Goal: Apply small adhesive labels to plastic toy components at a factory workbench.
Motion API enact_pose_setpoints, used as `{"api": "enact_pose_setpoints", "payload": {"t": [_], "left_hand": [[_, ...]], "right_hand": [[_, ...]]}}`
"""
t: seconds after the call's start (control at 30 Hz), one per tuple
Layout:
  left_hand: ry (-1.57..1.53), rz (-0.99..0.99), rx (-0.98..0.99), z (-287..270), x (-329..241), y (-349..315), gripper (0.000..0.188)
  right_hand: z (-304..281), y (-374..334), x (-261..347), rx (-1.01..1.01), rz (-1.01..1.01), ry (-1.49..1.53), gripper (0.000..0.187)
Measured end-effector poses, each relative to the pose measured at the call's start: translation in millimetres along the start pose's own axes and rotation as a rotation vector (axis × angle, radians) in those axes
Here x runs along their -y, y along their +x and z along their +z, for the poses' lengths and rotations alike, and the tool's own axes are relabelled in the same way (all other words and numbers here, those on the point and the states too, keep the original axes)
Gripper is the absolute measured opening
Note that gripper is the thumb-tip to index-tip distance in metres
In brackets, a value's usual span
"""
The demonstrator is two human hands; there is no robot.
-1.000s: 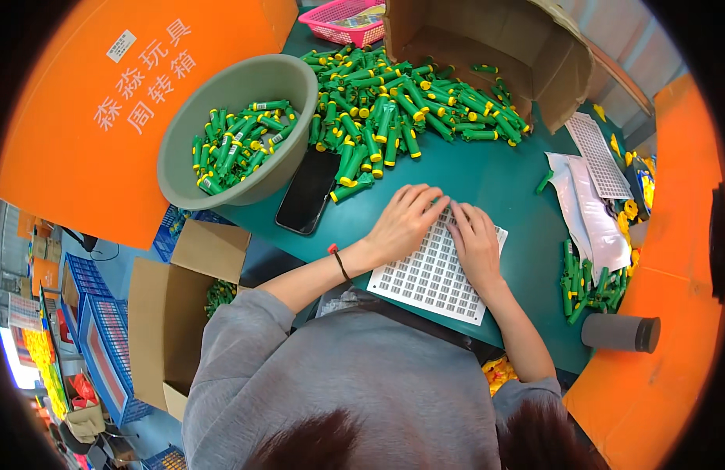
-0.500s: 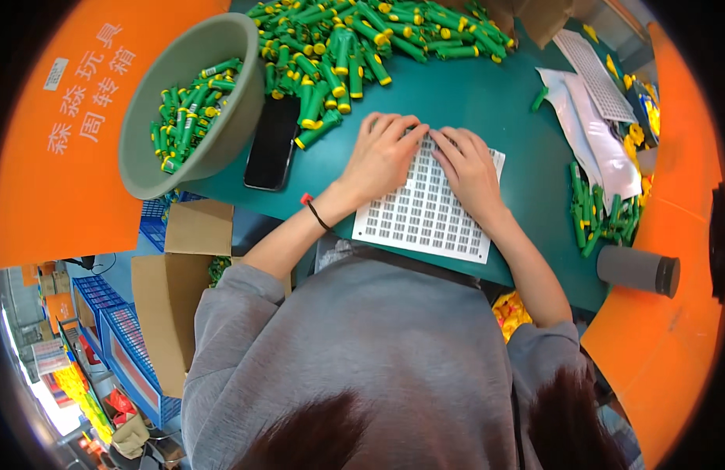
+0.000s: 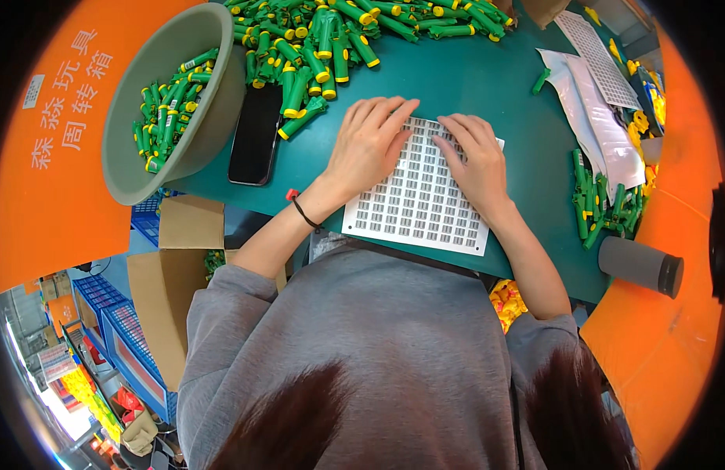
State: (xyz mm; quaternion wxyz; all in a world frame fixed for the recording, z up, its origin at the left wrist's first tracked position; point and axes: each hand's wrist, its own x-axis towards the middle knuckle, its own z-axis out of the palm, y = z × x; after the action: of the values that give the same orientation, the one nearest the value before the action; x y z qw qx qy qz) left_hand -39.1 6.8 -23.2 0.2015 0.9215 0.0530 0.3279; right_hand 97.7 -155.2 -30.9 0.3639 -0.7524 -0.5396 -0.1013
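Note:
A white sheet of small barcode stickers (image 3: 415,205) lies on the green tabletop in front of me, its near edge close to the table's front edge. Over its far left part is my left hand (image 3: 368,146), fingers stretched out and thumb apart, with nothing visible in it. My right hand (image 3: 480,163) rests at the sheet's right side, fingers loosely extended and its thumb over the stickers. A gap with sticker rows showing separates the two hands. Whether the fingertips press on the sheet is hard to see.
Green tubes with yellow ends (image 3: 323,47) are heaped at the back. A grey-green basin (image 3: 115,149) of more tubes stands left, beside a black phone (image 3: 254,141). At right are white plastic bags (image 3: 585,117), another sticker sheet (image 3: 597,59), loose green tubes (image 3: 589,200) and a grey cylinder (image 3: 632,262).
My hands were nearly touching at the sheet's far edge; now they have drawn apart, the left one moving leftward. The view has shifted slightly.

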Motion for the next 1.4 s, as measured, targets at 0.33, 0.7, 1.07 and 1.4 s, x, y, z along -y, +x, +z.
{"api": "enact_pose_setpoints", "payload": {"t": [0.33,0.7,1.07,1.4], "left_hand": [[0.051,0.001,0.018,-1.0,6.4,-0.9,0.04],[0.422,-0.352,-0.111,-32.8,86.3,30.6,0.072],[0.205,-0.171,-0.384,-51.0,85.7,158.3,0.047],[0.259,-0.784,-0.291,14.8,148.4,174.5,0.072]], "right_hand": [[-25.2,-8.0,-4.6,-0.057,-0.111,-0.261,0.041],[-27.7,-9.4,-8.5,0.027,-0.01,-0.132,0.037],[-30.4,-13.2,-12.4,0.001,0.009,-0.159,0.035],[-29.1,-11.7,-11.5,0.007,0.009,-0.075,0.035]]}}
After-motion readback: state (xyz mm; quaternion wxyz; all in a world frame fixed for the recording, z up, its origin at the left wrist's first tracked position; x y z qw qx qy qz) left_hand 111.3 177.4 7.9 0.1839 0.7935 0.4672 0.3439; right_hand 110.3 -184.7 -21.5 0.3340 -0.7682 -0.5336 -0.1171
